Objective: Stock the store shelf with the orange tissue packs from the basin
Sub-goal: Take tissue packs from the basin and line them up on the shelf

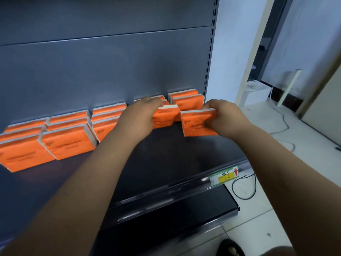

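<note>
The left hand [142, 115] reaches in over the shelf [166, 156], fingers curled over the top edge of an orange pack [167, 117]. It holds that pack upright at the front of the fourth row from the left. The thumb is hidden, so how it sits cannot be told.

The right hand [221, 117] pinches a second pack [197, 124], fingers on its top right corner and thumb on the front face. This pack tilts slightly and sits in front of the right-end row [186, 100], with a small gap between them. Whether its bottom edge touches the shelf cannot be told.

Three more rows of orange tissue packs [68, 143] stand upright to the left, running back to the grey back panel [110, 71]. These rows come further forward toward the left.

In front of both hands the dark deck lies bare down to the clear front rail [166, 189], which carries a yellow price label [224, 176]. The right-end row sits just beside the slotted upright [210, 52] at the shelf's right edge.

A lower shelf [166, 217] juts out beneath the rail. Black and white cables [245, 189] trail over the tiled floor [267, 209] to the right.
</note>
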Demonstrator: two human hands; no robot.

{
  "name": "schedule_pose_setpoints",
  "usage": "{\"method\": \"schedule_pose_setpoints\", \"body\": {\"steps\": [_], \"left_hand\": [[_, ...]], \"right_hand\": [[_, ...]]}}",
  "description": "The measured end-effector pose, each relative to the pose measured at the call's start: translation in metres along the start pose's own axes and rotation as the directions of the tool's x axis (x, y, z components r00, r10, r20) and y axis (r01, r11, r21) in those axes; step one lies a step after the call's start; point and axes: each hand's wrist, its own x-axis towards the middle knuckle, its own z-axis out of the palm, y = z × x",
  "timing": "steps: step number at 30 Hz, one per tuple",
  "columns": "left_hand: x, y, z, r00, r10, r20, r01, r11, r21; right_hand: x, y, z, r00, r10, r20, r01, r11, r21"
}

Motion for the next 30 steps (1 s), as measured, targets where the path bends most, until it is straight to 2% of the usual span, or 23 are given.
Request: {"method": "schedule_pose_setpoints", "body": {"steps": [4,8,13,16,19,22,25,30], "left_hand": [[0.002,0.001,0.005,1.0,0.027,-0.007,-0.026,0.989,0.142],[0.006,0.007,0.011,0.996,-0.066,0.053,0.051,0.964,0.26],[0.008,0.014,0.015,0.995,-0.098,0.033,0.081,0.936,0.343],[0.008,0.01,0.014,0.994,-0.112,-0.008,0.107,0.923,0.369],[0.007,0.0,0.017,0.995,-0.089,-0.034,0.095,0.924,0.369],[0.007,-0.005,0.018,0.996,-0.076,-0.036,0.084,0.929,0.361],[0.008,-0.002,0.017,0.996,-0.082,-0.028,0.086,0.928,0.361],[0.009,0.007,0.01,0.992,-0.125,-0.01,0.12,0.928,0.353]], "right_hand": [[0.004,0.006,0.003,1.0,0.016,0.023,-0.015,1.0,-0.019],[0.007,0.011,0.005,0.999,0.034,0.032,-0.033,0.999,-0.03],[0.012,0.014,0.012,1.0,0.023,-0.006,-0.024,0.988,-0.15],[0.011,0.01,0.016,0.999,-0.04,-0.021,0.036,0.981,-0.192],[0.011,0.006,0.019,0.989,-0.146,0.001,0.137,0.927,-0.35],[0.016,0.003,0.019,0.981,-0.192,-0.002,0.176,0.901,-0.396],[0.02,0.003,0.022,0.977,-0.213,-0.015,0.188,0.889,-0.418],[0.028,0.008,0.027,0.982,-0.176,-0.061,0.128,0.875,-0.467]]}}
